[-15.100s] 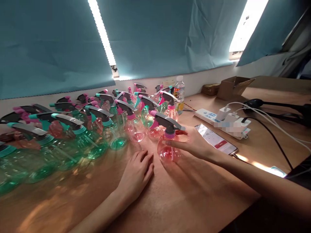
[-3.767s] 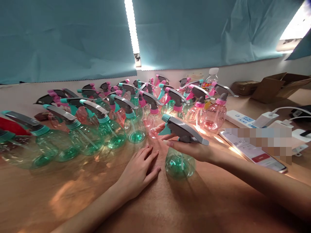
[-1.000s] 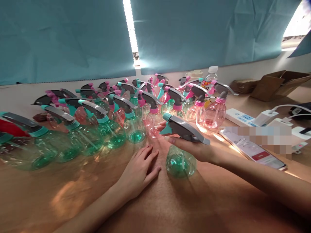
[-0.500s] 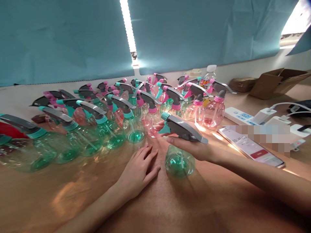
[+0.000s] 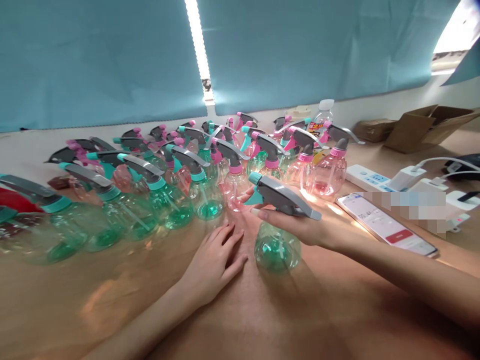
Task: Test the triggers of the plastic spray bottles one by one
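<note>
My right hand (image 5: 296, 225) is wrapped round the neck of a green spray bottle (image 5: 277, 250), just under its grey and teal trigger head. The bottle stands upright on the wooden table (image 5: 157, 305), its nozzle pointing left. Flat on the tabletop to the left of it lies my left hand (image 5: 213, 260), fingers spread, holding nothing. Beyond the left hand stand other spray bottles: a green one (image 5: 205, 197) with a teal collar and a pink one (image 5: 235, 187) with a pink collar. The bottle's neck is hidden by my right fingers.
Several more green and pink spray bottles (image 5: 168, 205) stand in rows across the back and left. To the right are a phone (image 5: 386, 222), a white power strip (image 5: 369, 177) with chargers and cables, and an open cardboard box (image 5: 423, 130). A clear drink bottle (image 5: 324, 117) stands behind.
Almost nothing differs. My right hand stays round the green spray bottle, with its fingers drawn in slightly, and my left hand rests in the same place.
</note>
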A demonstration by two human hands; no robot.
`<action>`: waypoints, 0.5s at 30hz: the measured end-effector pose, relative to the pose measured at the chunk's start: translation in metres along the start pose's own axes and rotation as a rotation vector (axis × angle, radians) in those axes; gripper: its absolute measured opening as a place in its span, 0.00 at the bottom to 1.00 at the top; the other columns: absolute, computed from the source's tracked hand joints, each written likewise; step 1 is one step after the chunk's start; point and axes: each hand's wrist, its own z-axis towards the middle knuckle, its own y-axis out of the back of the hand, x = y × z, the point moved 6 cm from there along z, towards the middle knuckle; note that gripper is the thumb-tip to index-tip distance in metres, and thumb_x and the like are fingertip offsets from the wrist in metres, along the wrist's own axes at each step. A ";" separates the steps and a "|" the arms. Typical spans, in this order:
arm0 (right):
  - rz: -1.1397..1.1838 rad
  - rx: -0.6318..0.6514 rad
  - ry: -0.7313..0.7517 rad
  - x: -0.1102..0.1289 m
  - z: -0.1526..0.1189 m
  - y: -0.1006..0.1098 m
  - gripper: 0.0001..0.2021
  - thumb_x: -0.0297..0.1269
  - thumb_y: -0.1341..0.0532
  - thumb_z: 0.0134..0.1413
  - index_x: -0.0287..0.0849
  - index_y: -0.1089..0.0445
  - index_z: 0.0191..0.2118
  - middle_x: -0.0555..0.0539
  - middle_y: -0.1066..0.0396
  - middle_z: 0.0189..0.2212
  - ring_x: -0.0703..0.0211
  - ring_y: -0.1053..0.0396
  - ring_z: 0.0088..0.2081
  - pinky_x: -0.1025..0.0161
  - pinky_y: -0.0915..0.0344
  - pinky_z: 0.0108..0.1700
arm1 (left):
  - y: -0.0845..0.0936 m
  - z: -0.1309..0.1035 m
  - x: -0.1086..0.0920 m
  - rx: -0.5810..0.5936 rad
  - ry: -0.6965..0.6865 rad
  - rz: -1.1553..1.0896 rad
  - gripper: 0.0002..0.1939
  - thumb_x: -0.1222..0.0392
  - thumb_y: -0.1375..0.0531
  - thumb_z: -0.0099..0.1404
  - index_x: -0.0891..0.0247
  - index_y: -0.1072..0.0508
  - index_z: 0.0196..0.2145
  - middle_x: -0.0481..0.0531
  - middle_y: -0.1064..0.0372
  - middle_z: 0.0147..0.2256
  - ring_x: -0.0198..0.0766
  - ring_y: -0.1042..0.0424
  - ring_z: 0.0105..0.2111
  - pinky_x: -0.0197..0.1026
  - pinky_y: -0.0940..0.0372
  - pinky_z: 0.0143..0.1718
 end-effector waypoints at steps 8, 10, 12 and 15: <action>-0.091 0.057 0.042 0.016 0.002 0.000 0.10 0.33 0.40 0.56 0.46 0.43 0.29 0.58 0.46 0.21 0.68 0.48 0.21 0.65 0.47 0.24 | 0.000 0.000 0.000 -0.003 0.003 0.013 0.24 0.53 0.46 0.71 0.67 0.36 0.60 0.65 0.41 0.61 0.56 0.44 0.62 0.59 0.44 0.59; -0.103 0.062 0.058 0.021 0.003 0.000 0.14 0.33 0.40 0.57 0.46 0.48 0.27 0.58 0.50 0.21 0.68 0.51 0.21 0.65 0.50 0.23 | 0.000 0.000 0.000 -0.009 0.002 0.014 0.24 0.53 0.46 0.71 0.67 0.36 0.60 0.65 0.41 0.61 0.55 0.44 0.62 0.59 0.44 0.59; -0.109 0.085 0.051 0.023 0.002 0.000 0.16 0.32 0.41 0.58 0.46 0.50 0.26 0.58 0.52 0.21 0.68 0.52 0.21 0.65 0.52 0.22 | 0.000 0.000 0.001 -0.014 0.007 0.018 0.24 0.52 0.46 0.71 0.65 0.36 0.60 0.64 0.41 0.61 0.55 0.44 0.62 0.59 0.44 0.59; -0.105 0.116 0.032 0.022 0.001 0.000 0.16 0.32 0.41 0.60 0.46 0.50 0.26 0.58 0.54 0.21 0.68 0.54 0.21 0.65 0.54 0.22 | -0.001 0.000 0.001 -0.013 0.010 0.025 0.23 0.52 0.46 0.71 0.65 0.35 0.60 0.63 0.42 0.62 0.55 0.44 0.62 0.59 0.44 0.59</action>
